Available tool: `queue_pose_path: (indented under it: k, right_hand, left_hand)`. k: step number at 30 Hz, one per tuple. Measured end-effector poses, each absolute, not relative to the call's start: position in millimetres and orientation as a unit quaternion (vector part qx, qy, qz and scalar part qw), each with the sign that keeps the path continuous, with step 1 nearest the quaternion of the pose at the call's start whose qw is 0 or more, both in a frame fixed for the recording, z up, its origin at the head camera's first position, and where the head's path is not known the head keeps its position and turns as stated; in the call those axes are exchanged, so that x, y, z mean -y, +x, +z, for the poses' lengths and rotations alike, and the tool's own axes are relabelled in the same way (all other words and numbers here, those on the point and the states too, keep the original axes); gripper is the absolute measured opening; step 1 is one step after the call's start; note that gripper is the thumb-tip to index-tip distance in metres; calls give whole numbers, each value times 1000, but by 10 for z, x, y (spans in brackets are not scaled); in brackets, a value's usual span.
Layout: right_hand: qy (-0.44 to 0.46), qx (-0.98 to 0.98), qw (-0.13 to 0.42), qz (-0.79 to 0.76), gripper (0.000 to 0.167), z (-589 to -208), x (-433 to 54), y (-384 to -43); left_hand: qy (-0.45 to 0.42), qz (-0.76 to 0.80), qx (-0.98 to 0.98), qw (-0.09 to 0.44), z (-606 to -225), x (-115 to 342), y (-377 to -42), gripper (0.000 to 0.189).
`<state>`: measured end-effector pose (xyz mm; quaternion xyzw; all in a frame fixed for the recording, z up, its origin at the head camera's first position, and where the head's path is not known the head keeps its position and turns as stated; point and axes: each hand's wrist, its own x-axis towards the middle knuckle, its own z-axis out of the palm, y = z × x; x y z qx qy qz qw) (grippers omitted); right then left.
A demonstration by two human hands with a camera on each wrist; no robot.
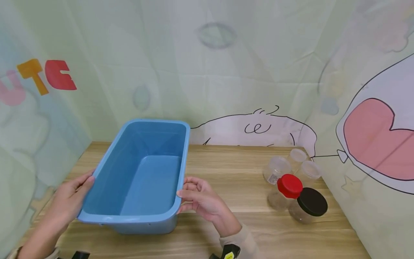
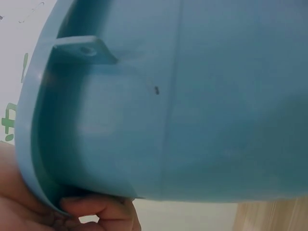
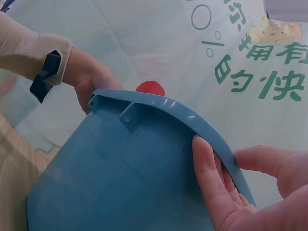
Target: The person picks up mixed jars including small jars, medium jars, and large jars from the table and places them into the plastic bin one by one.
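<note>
A blue plastic basin (image 1: pixel 152 180), rectangular with rounded corners, takes up the left half of the table in the head view. Nothing lies inside it. My left hand (image 1: pixel 69 198) grips its rim on the left side, thumb over the edge; in the left wrist view the fingers (image 2: pixel 103 209) curl under that rim. On the opposite side my right hand (image 1: pixel 202 199) pinches the rim near the front corner. The right wrist view shows the right thumb (image 3: pixel 262 159) outside the rim and fingers beneath it. The basin's near end looks tilted up.
At the table's right stand several clear jars: one with a red lid (image 1: pixel 290 186), one with a black lid (image 1: pixel 312 201), and others with translucent lids (image 1: pixel 279 165). Printed cloth (image 1: pixel 207 72) walls the wooden table (image 1: pixel 226 165) at the back and sides.
</note>
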<state>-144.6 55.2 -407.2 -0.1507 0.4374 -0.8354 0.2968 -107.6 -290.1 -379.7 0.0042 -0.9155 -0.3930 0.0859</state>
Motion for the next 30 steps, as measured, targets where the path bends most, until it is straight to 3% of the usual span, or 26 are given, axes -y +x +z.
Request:
queue_pose_path:
  k: [30]
  right_hand:
    - [-153, -442, 287, -836, 20, -4067, -722, -1420]
  left_hand:
    - [-10, -404, 912, 69, -3816, 2776, -1017, 51]
